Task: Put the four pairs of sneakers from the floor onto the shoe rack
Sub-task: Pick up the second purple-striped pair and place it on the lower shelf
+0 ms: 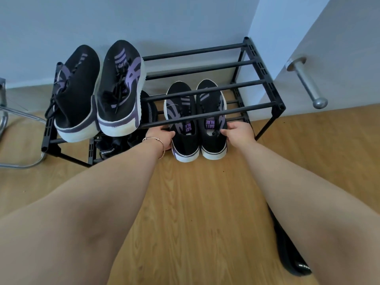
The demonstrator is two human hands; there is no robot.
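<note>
Sneakers [196, 120] are pointing toward 12 into the shoe rack [261, 58] — left hand [162, 136] and right hand [236, 131] are each clamping an outer side near the heels.

Pale blue wall [144, 21], wood floor [195, 212], white door [339, 48]
</note>
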